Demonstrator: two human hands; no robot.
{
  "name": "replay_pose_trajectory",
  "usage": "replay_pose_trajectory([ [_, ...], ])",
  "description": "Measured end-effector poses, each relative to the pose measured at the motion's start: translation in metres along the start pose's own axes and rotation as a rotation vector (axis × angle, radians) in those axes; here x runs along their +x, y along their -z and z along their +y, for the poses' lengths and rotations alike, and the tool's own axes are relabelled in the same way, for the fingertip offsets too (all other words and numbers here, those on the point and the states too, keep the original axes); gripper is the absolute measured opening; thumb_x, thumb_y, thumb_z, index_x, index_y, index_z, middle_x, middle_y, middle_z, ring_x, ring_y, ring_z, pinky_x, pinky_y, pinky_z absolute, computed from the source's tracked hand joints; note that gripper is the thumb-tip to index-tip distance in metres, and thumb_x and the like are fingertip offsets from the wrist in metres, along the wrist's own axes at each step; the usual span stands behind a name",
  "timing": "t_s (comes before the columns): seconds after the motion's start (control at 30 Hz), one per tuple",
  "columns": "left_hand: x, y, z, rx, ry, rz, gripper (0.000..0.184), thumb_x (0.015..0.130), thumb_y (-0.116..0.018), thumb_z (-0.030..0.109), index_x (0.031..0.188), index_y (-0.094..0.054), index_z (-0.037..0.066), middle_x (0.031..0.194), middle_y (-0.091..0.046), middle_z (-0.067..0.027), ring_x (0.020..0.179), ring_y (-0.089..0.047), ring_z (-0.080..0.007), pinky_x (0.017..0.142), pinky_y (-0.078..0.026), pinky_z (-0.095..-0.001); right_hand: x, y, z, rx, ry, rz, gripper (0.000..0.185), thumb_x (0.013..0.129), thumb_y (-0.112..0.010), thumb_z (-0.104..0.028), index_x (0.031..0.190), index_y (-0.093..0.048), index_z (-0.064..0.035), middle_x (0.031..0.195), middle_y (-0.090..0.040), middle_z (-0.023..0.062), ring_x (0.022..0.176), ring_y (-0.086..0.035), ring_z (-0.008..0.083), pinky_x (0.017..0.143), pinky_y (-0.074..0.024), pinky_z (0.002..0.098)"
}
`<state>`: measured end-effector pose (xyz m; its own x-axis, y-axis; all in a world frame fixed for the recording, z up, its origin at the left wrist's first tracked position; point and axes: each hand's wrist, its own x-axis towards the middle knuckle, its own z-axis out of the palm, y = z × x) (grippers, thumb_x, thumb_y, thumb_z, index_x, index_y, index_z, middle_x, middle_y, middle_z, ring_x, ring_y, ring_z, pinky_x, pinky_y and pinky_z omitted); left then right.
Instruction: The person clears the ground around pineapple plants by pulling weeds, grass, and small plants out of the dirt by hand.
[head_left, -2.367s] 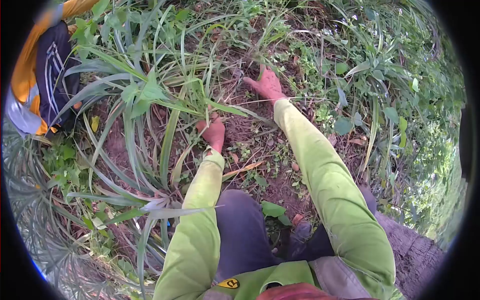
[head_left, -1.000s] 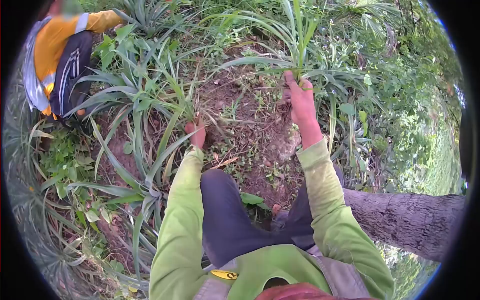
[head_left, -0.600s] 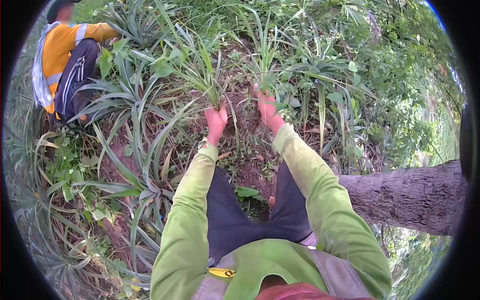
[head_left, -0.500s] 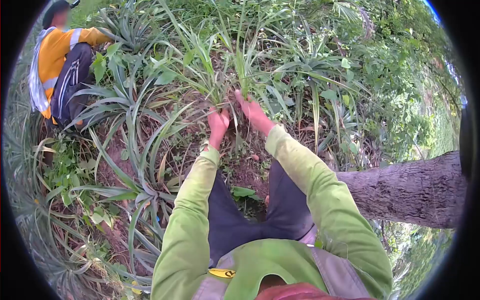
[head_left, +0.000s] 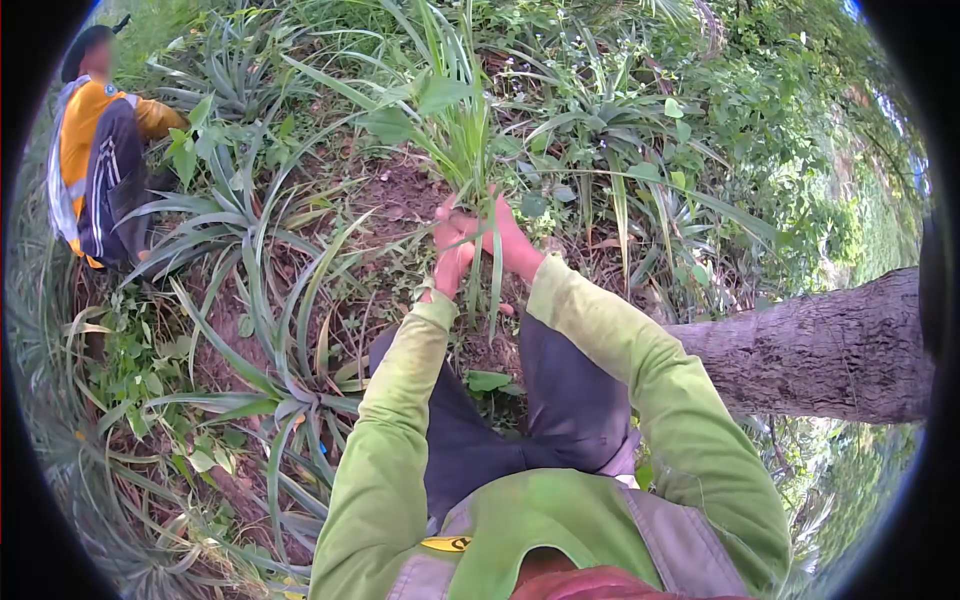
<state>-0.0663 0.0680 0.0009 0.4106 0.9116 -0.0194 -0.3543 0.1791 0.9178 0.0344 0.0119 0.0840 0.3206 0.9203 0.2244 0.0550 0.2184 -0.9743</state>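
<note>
Mostly bright green grass clump (head_left: 463,150), long-bladed, fanned.

Grass bundle (head_left: 464,145): one, combined from two tufts held well apart a second ago, one per hand. Left hand (head_left: 453,248) and right hand (head_left: 512,240): brought together, now at its base. Bare soil (head_left: 392,192): newly exposed beside the bundle. Tree trunk (head_left: 800,350): now higher in view.

Lime-green long-sleeved shirt (head_left: 530,500), 2 grey panels (head_left: 680,540), black-marked yellow badge (head_left: 447,544), dirt-stained cuffs (head_left: 551,285), dark trousers (head_left: 575,390)
</note>
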Motion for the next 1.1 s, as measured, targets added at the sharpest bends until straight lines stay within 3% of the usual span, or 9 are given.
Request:
replay_pose_trajectory([
  [0.03,0.000,-0.017,0.024,-0.002,0.005,-0.007,0.051,0.094,-0.073,0.022,0.139,-0.059,0.003,0.130,-0.068,-0.0187,0.112,-0.070,-0.0304,0.089,-0.060,-0.0448,0.001,0.009,-0.001,-0.004,-0.002,0.008,0.046,0.088,-0.085,-0.035,0.116,-0.066,-0.0033,0.105,-0.068,0.0091,0.093,-0.064,0.0210,0.083,-0.0525,0.0408],
  [0.1,-0.005,-0.055,0.060,1.082,-0.051,-0.153,0.055,0.093,-0.073,0.023,0.142,-0.056,0.003,0.130,-0.066,-0.0222,0.116,-0.067,-0.0398,0.095,-0.057,-0.0466,0.007,0.031,0.000,0.001,-0.125,0.127,0.034,0.093,-0.080,-0.030,0.107,-0.068,-0.0009,0.088,-0.070,0.0077,0.079,-0.062,0.0176,0.073,-0.0518,0.0387],
  [0.17,-0.005,-0.058,0.030,1.015,-0.457,-0.185,0.042,0.092,-0.071,0.015,0.131,-0.061,0.000,0.119,-0.070,-0.0275,0.109,-0.067,-0.0482,0.091,-0.055,-0.0485,0.012,0.060,0.026,0.074,-0.144,0.295,0.030,0.097,-0.077,-0.026,0.099,-0.070,0.0026,0.075,-0.068,0.0072,0.069,-0.058,0.0151,0.066,-0.0494,0.0379],
  [0.27,-0.031,-0.075,0.052,0.879,-0.181,-0.423,0.058,0.093,-0.077,0.021,0.144,-0.055,0.004,0.132,-0.067,-0.0236,0.124,-0.065,-0.0394,0.103,-0.052,-0.0458,-0.021,0.117,0.028,0.012,-0.167,0.376,0.034,0.098,-0.077,-0.023,0.112,-0.066,0.0062,0.100,-0.072,0.0109,0.087,-0.065,0.0193,0.077,-0.0518,0.0393],
  [0.53,-0.062,0.023,0.007,1.092,-0.249,-0.392,0.069,0.089,-0.083,0.028,0.150,-0.053,0.012,0.134,-0.066,-0.0139,0.128,-0.061,-0.0327,0.111,-0.048,-0.0430,-0.270,0.191,0.043,-0.699,-0.219,0.426,0.039,0.104,-0.068,-0.029,0.122,-0.066,0.0058,0.109,-0.075,0.0200,0.102,-0.070,0.0318,0.092,-0.0527,0.0428],
  [0.77,-0.063,0.054,-0.001,1.239,-0.102,-0.311,0.064,0.092,-0.080,0.033,0.147,-0.055,0.011,0.137,-0.063,-0.0161,0.131,-0.058,-0.0365,0.113,-0.046,-0.0458,-0.551,0.262,-0.018,-1.026,-0.845,-0.153,0.038,0.096,-0.061,-0.017,0.132,-0.064,-0.0053,0.124,-0.065,0.0243,0.105,-0.061,0.0449,0.085,-0.0480,0.0531],
  [0.9,-0.062,0.063,-0.011,1.266,-0.080,-0.242,0.061,0.093,-0.078,0.034,0.145,-0.057,0.011,0.138,-0.063,-0.0168,0.131,-0.057,-0.0376,0.113,-0.046,-0.0471,-0.710,0.351,-0.016,-1.363,-1.103,0.069,0.058,0.092,-0.068,-0.017,0.146,-0.049,-0.0036,0.131,-0.065,0.0243,0.116,-0.063,0.0438,0.098,-0.0511,0.0521],
  [0.97,-0.059,0.069,-0.007,1.284,-0.065,-0.214,0.057,0.094,-0.077,0.033,0.143,-0.058,0.011,0.137,-0.063,-0.0171,0.131,-0.057,-0.0384,0.112,-0.046,-0.0482,-0.805,0.429,-0.001,-0.555,-1.115,0.551,0.066,0.087,-0.079,-0.026,0.143,-0.054,0.0003,0.133,-0.065,0.0250,0.126,-0.060,0.0423,0.107,-0.0487,0.0497],
  [1.1,-0.060,0.084,-0.006,1.295,-0.067,-0.101,0.057,0.095,-0.076,0.032,0.143,-0.058,0.009,0.140,-0.062,-0.0178,0.131,-0.057,-0.0388,0.112,-0.045,-0.0502,-0.784,0.422,-0.049,-1.029,-1.448,0.235,0.065,0.086,-0.081,-0.029,0.138,-0.058,0.0029,0.130,-0.066,0.0275,0.124,-0.062,0.0441,0.106,-0.0502,0.0497],
])
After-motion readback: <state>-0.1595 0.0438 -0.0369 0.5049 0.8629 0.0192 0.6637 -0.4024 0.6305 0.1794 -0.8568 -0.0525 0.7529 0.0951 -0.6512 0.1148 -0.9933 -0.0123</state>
